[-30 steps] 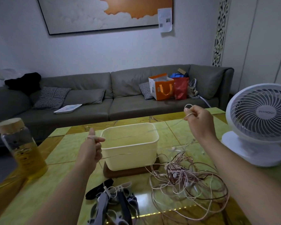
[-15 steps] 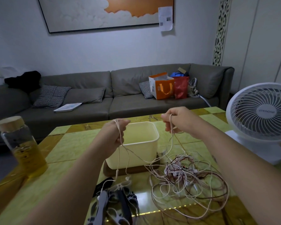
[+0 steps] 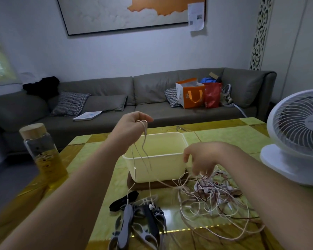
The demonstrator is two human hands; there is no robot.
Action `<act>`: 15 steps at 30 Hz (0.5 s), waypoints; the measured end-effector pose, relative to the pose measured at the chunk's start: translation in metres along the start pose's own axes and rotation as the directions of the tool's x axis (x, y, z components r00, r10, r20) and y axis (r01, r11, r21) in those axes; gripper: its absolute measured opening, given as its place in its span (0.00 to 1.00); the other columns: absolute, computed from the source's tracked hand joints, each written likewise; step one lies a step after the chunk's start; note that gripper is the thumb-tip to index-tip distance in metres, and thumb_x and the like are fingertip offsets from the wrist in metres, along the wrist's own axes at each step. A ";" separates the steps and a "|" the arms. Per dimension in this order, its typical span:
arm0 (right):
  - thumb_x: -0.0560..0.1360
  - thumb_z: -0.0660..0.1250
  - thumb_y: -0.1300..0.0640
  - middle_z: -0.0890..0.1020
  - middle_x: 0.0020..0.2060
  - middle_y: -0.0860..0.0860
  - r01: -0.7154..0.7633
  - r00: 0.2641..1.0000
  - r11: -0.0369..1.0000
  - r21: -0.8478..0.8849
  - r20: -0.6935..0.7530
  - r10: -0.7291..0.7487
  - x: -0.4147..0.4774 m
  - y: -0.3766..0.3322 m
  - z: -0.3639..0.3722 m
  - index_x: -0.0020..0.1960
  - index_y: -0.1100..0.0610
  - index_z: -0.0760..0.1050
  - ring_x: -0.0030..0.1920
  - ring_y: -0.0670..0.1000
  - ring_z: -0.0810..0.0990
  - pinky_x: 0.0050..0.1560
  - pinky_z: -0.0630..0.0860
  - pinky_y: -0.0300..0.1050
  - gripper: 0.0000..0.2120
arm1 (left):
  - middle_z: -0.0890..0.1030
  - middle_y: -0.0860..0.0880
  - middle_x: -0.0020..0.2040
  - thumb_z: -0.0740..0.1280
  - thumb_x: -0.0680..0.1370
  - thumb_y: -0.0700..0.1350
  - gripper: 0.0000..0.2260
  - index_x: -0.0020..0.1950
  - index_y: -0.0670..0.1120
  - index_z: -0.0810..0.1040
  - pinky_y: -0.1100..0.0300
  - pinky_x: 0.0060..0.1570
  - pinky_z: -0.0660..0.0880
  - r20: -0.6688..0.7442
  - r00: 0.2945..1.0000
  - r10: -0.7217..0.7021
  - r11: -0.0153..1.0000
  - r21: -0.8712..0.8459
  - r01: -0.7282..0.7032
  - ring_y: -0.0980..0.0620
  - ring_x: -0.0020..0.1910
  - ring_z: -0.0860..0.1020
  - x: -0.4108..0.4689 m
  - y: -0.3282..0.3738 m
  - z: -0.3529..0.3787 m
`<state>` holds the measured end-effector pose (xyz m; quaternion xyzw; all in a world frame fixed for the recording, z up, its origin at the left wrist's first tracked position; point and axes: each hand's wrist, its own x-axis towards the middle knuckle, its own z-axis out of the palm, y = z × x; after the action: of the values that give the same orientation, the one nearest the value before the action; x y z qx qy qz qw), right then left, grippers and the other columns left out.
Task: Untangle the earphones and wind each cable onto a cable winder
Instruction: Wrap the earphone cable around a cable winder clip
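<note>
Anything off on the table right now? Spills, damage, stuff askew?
Only the earphone tangle: a knotted heap right of the cream bin, with loops trailing toward the near edge of the table. One cable hangs from the left hand. The bottle stands capped; no spill or damage is visible.

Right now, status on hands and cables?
Left hand raised, holding one looped cable. Right hand at tangled pile, grip unclear. Nothing wound on cable winders.
</note>
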<state>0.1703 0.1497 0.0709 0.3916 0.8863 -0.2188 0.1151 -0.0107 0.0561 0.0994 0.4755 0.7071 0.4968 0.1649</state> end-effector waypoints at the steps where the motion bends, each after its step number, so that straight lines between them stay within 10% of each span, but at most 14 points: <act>1: 0.73 0.68 0.63 0.77 0.58 0.53 0.026 0.996 0.998 -0.053 -0.079 -0.031 -0.003 -0.005 -0.002 0.65 0.51 0.71 0.50 0.53 0.82 0.48 0.81 0.45 0.23 | 0.79 0.40 0.45 0.60 0.80 0.36 0.11 0.45 0.50 0.78 0.59 0.34 0.67 0.000 1.000 0.017 1.000 0.010 -0.017 0.51 0.33 0.68 -0.001 0.001 0.000; 3: 0.74 0.68 0.60 0.74 0.64 0.50 0.159 0.956 0.986 -0.057 -0.242 -0.168 -0.006 -0.019 -0.004 0.67 0.49 0.70 0.58 0.51 0.77 0.55 0.77 0.44 0.23 | 0.79 0.43 0.42 0.61 0.79 0.36 0.11 0.45 0.49 0.79 0.61 0.32 0.67 0.000 0.998 0.057 0.998 0.008 -0.057 0.53 0.33 0.69 -0.003 0.003 0.001; 7: 0.76 0.68 0.52 0.79 0.59 0.49 0.397 0.913 0.750 0.529 -0.147 -0.380 -0.007 -0.048 0.005 0.66 0.50 0.70 0.59 0.48 0.77 0.63 0.72 0.49 0.20 | 0.80 0.49 0.42 0.63 0.78 0.36 0.10 0.43 0.50 0.79 0.56 0.42 0.74 -0.025 0.995 0.095 0.996 0.008 -0.094 0.51 0.39 0.75 -0.006 0.009 0.004; 15: 0.81 0.58 0.54 0.66 0.23 0.45 0.564 0.825 0.276 0.778 -0.518 -0.225 -0.002 -0.050 -0.003 0.44 0.57 0.75 0.24 0.44 0.64 0.31 0.66 0.39 0.12 | 0.78 0.42 0.41 0.64 0.79 0.41 0.06 0.46 0.48 0.79 0.56 0.39 0.69 -0.004 0.998 0.055 0.998 0.006 -0.055 0.50 0.37 0.71 -0.010 -0.008 -0.016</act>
<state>0.1345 0.1200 0.0892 0.1807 0.6912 -0.6241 -0.3164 -0.0209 0.0385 0.0975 0.4940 0.6955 0.5002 0.1482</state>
